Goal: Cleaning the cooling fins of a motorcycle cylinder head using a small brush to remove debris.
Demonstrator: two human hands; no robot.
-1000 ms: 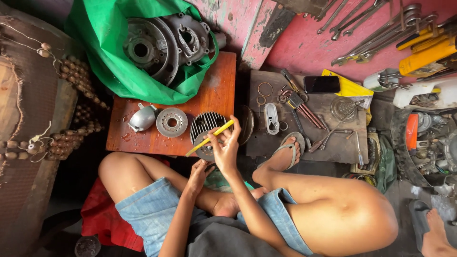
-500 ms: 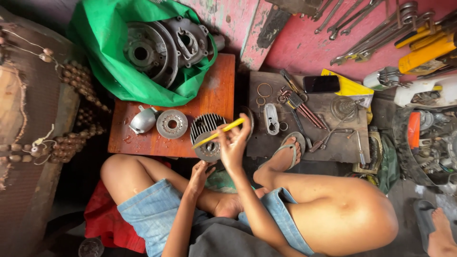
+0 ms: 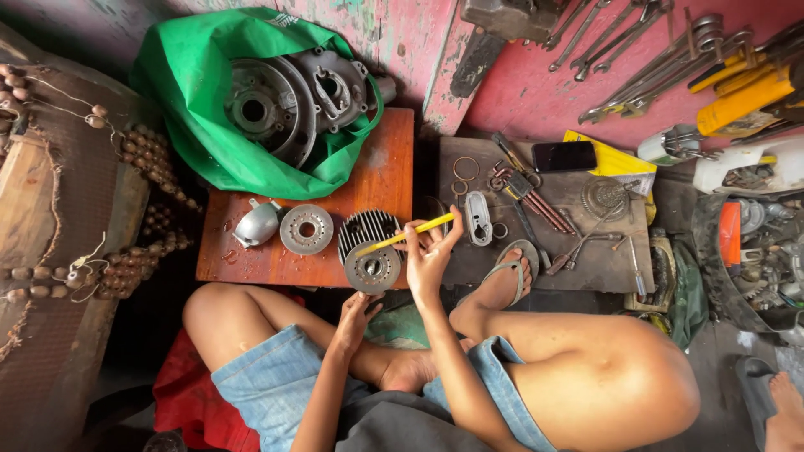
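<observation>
My right hand (image 3: 429, 255) grips a thin yellow stick (image 3: 404, 235) whose tip points down-left onto a round grey metal disc (image 3: 373, 269). The disc sits at the front of a dark finned cylinder (image 3: 366, 228), at the near edge of a low reddish wooden board (image 3: 381, 172). My left hand (image 3: 355, 316) reaches up from below, and its fingers hold the lower edge of the finned part. Both forearms rise from my lap between my bare knees.
A silver cap (image 3: 256, 223) and a ring-shaped disc (image 3: 306, 228) lie on the board. Behind them a green bag (image 3: 180, 100) holds engine casings (image 3: 289, 100). To the right are a grey slab (image 3: 586, 251) with small tools, a phone (image 3: 564, 156), wrenches (image 3: 645, 67) and my sandalled foot (image 3: 509, 276).
My right hand with the yellow stick has shifted slightly to the right over the disc. My left hand stays under the finned part.
</observation>
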